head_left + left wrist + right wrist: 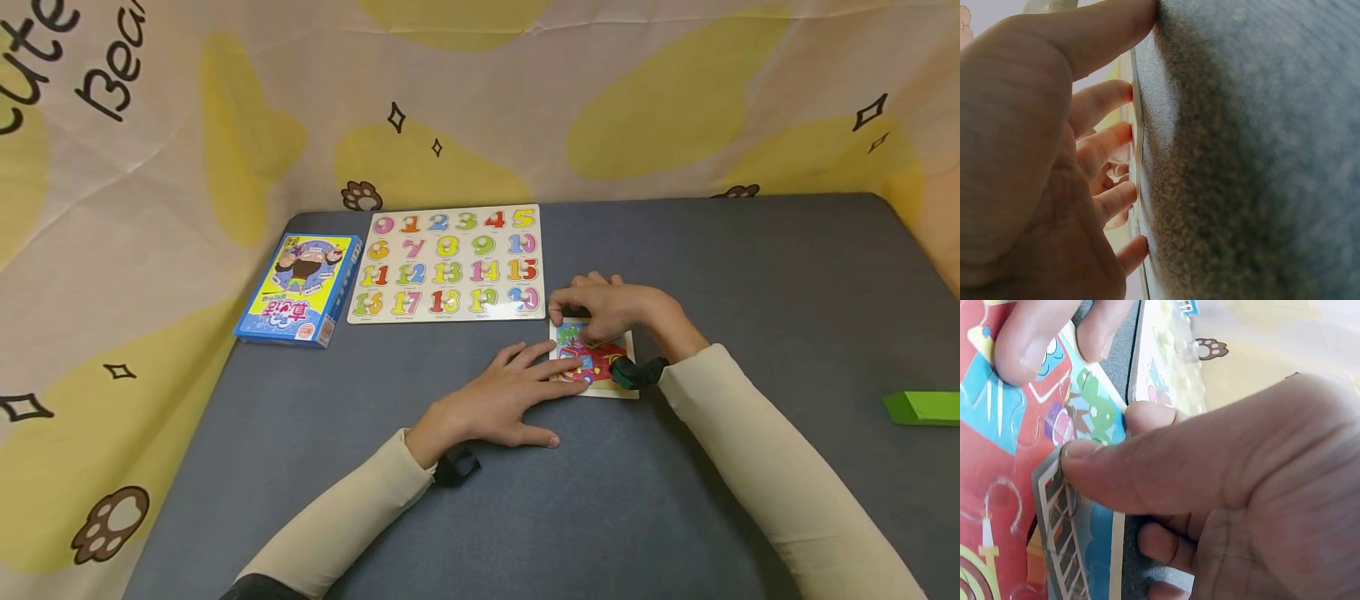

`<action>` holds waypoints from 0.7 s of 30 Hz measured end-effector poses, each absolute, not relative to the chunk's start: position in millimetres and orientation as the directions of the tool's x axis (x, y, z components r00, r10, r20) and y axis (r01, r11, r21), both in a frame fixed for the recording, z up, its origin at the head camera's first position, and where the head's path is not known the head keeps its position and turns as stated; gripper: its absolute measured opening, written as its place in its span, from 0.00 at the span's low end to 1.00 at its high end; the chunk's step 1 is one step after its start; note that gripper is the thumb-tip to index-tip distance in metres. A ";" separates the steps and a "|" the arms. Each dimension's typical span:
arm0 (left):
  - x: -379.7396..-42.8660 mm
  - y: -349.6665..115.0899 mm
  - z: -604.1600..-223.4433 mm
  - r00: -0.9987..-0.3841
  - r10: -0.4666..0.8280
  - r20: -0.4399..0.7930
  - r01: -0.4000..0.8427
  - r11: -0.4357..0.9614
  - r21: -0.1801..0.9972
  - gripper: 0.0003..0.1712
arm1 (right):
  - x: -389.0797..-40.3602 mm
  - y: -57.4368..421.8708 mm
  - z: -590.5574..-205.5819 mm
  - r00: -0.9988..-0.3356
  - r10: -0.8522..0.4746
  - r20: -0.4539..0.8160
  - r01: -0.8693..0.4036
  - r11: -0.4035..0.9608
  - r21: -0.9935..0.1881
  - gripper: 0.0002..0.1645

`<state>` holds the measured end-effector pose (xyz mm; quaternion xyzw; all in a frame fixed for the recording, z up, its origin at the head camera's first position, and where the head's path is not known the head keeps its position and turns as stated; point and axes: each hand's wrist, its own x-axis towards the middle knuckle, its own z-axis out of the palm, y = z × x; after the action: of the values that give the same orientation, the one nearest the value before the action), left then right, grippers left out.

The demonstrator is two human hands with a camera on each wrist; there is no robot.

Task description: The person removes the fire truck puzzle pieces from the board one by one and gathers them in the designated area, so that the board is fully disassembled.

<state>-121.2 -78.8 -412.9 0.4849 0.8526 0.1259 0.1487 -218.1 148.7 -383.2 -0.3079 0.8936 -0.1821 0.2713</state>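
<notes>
A small jigsaw puzzle [611,387] with a red fire truck picture lies on the grey table, partly covered by both hands. My left hand [506,396] is spread flat, its straight fingertips on the puzzle's left side and its thumb on the table. At the puzzle's upper edge, my right hand [607,308] has its thumb and index finger curled round the board. The right wrist view shows the right thumb [1116,465] pressed on the top end of a grey ladder drawing [1063,537], with the index fingertip [1147,417] at the board's edge.
Behind the left hand lies a number board [450,317] with knobbed pieces from 0 to 20. A blue and yellow box [303,283] sits at its left. Far right is a green block [926,408]. Patterned cloth [480,100] hangs behind the table [750,275].
</notes>
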 end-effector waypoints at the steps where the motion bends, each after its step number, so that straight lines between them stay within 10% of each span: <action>1: -121.2 -78.5 -412.6 -0.484 0.865 -0.129 0.790 0.496 0.359 0.44 | -218.3 150.2 -383.5 -0.661 -0.652 -0.371 -0.449 0.740 -0.501 0.18; 21: -121.0 -79.0 -413.4 -0.490 0.862 -0.128 0.787 0.500 0.362 0.44 | -205.8 173.7 -409.7 -0.727 -0.671 -0.148 -0.459 0.635 -0.622 0.22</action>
<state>-121.0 -79.0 -413.4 0.4830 0.8535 0.1286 0.1475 -205.8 173.7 -409.7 -0.3191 0.8846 -0.2844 0.1863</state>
